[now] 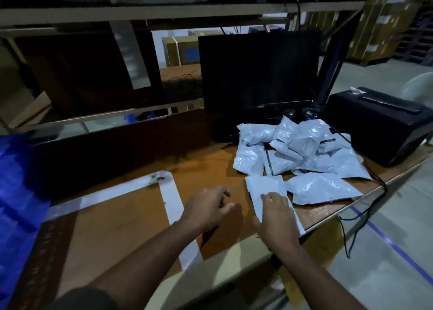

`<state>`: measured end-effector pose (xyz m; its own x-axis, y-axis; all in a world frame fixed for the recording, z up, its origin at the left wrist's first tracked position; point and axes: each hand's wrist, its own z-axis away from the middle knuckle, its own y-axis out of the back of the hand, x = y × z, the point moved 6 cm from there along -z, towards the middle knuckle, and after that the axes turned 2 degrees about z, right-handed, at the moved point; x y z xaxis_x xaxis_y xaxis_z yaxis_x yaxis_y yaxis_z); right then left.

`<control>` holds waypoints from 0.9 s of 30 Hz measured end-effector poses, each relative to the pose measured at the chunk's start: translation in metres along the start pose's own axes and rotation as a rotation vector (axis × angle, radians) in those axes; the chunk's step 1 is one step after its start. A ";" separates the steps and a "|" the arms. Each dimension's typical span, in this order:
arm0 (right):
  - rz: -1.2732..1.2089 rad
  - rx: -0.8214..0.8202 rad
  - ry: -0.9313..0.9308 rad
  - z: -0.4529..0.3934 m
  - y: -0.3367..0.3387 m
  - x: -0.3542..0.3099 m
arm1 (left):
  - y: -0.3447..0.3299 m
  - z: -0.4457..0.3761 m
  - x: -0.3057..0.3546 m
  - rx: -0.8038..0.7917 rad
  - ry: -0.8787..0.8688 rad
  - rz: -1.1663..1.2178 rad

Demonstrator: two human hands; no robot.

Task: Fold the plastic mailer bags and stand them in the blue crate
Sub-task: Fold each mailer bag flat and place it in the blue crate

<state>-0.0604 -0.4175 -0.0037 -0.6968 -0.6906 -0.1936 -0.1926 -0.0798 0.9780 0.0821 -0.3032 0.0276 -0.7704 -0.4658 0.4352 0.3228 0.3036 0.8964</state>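
The right hand (277,218) lies flat, grip wide, pressing a mailer bag (267,190) that overhangs the desk (121,216) edge; a careless pull could drop it to the floor. The left hand (208,206) hovers beside it, fingers loosely curled, holding nothing. Beyond, the slippery pile of bags (302,145) could slide. The blue crate (16,192) sits far left.

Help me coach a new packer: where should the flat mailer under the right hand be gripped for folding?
Probably by its far short edge, from above. The flat mailer lies flat on the table, with the right hand pressing its near part. The left hand hovers beside it, free to pinch that far edge.
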 end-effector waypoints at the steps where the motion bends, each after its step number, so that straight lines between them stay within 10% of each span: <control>1: -0.012 0.002 -0.001 0.003 -0.002 0.000 | 0.001 0.003 -0.004 0.019 0.009 0.024; 11: -0.463 -0.219 0.508 0.031 -0.016 -0.057 | 0.014 0.053 -0.044 0.012 -0.160 -0.013; 22: -0.519 -0.198 0.781 0.039 -0.010 -0.148 | 0.057 0.156 -0.119 0.397 0.152 -0.074; 27: -0.354 -0.277 0.879 0.049 -0.026 -0.170 | 0.047 0.192 -0.129 0.325 0.165 -0.054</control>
<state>0.0291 -0.2623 -0.0004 0.1532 -0.8739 -0.4614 -0.0443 -0.4725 0.8802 0.0915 -0.0693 -0.0028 -0.6744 -0.6079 0.4191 0.0722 0.5106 0.8568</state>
